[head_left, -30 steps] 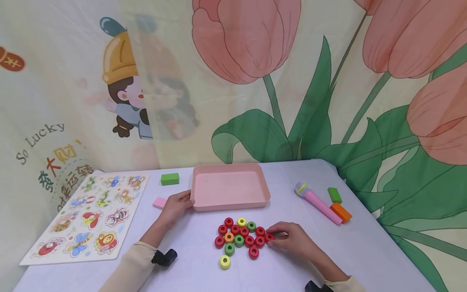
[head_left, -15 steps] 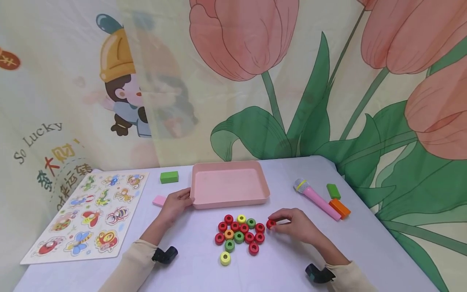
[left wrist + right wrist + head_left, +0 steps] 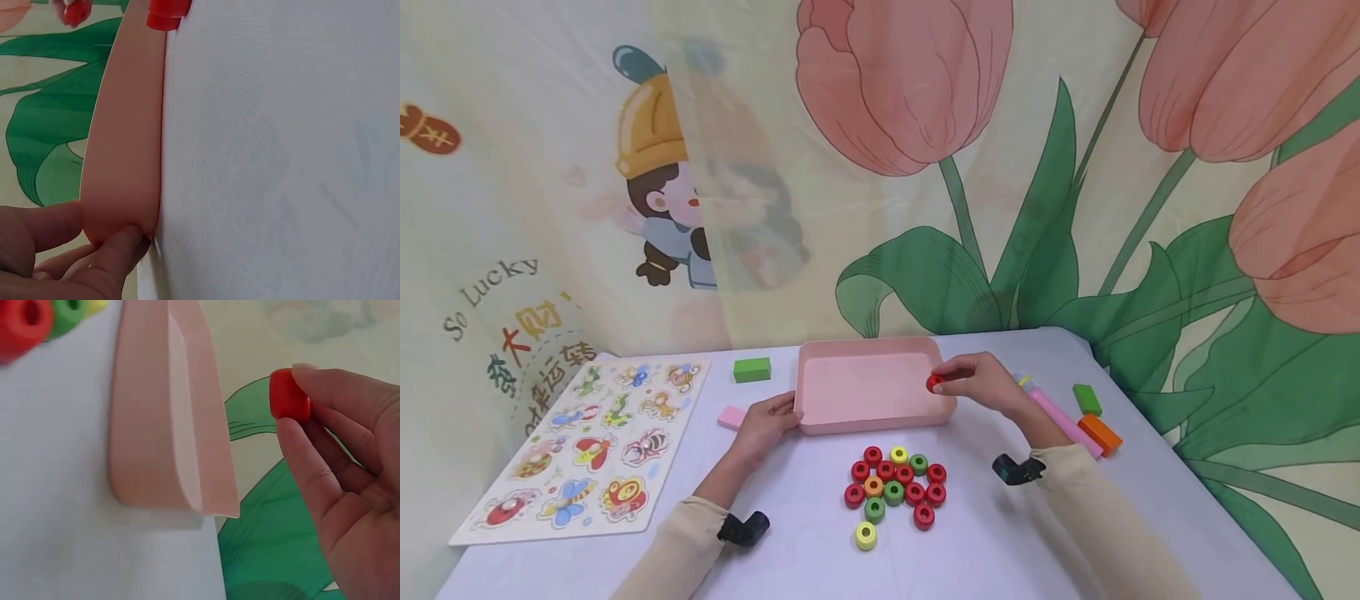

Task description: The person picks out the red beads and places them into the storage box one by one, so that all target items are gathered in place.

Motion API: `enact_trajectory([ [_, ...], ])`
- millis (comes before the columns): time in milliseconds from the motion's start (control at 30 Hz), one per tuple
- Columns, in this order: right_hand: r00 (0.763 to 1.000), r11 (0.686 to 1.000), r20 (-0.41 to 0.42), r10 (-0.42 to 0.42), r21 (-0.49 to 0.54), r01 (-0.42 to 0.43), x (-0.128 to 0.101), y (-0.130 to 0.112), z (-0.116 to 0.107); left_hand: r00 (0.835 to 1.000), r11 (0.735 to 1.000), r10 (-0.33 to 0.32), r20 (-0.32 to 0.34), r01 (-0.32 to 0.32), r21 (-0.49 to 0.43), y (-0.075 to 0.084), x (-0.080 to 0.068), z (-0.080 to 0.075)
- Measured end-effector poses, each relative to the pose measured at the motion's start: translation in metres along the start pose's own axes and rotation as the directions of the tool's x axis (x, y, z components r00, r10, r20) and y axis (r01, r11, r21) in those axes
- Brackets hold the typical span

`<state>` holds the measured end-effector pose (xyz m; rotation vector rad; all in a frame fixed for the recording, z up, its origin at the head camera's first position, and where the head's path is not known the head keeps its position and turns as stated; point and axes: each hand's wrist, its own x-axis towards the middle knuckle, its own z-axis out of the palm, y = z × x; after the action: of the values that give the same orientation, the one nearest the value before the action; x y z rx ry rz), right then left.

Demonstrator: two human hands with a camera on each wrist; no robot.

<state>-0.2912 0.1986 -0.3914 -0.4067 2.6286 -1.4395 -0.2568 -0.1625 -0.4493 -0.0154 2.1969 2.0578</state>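
Your right hand [image 3: 981, 385] pinches a red ring [image 3: 934, 382] between thumb and fingertips and holds it over the right end of the pink tray [image 3: 872, 421], just inside the rim. The wrist view shows the ring [image 3: 289, 394] clear of the tray [image 3: 169, 425], so it hangs in the air rather than resting on the tray floor. A light fingertip pinch like this suits a small, smooth piece: it leaves the underside free, so the ring can go straight down.

Your left hand [image 3: 767, 419] grips the tray's near left corner, with the thumb on the rim and a finger tucked under the edge [image 3: 122, 247]. That hold looks meant to keep the light tray from sliding on the smooth desk [image 3: 1075, 517].

The other rings [image 3: 895, 487], mostly red with some green, yellow and one orange, lie bunched in front of the tray, and one yellow-green ring [image 3: 866, 535] sits a little apart at the near side. Being just in front of the tray, they are a short reach away.

Left of the tray lie a green block [image 3: 752, 369], a pink block [image 3: 730, 417] and, farther out, a picture puzzle board [image 3: 587, 442]. To the tray's right, partly behind your right wrist, is a pink toy microphone [image 3: 1060, 421], with a green block [image 3: 1087, 399] and an orange block [image 3: 1101, 434] beyond it. The tray's floor looks bare.
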Motion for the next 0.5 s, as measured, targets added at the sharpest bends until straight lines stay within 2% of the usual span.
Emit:
enact_trajectory([
  [267,0.996,0.996,-0.001,0.094,-0.01,-0.094,0.076,-0.007,0.004,1.0,1.0,0.012,-0.016,-0.012,-0.004,0.001,0.001,0.001],
  [400,0.986,0.986,-0.013,0.168,-0.017,-0.168,0.1,-0.003,0.011,1.0,1.0,0.011,-0.018,-0.011,0.013,0.001,0.0,0.001],
  [500,0.979,0.978,-0.026,0.205,-0.023,-0.205,0.11,0.001,0.018,1.0,1.0,0.009,-0.014,-0.008,0.025,0.0,0.0,0.002],
])
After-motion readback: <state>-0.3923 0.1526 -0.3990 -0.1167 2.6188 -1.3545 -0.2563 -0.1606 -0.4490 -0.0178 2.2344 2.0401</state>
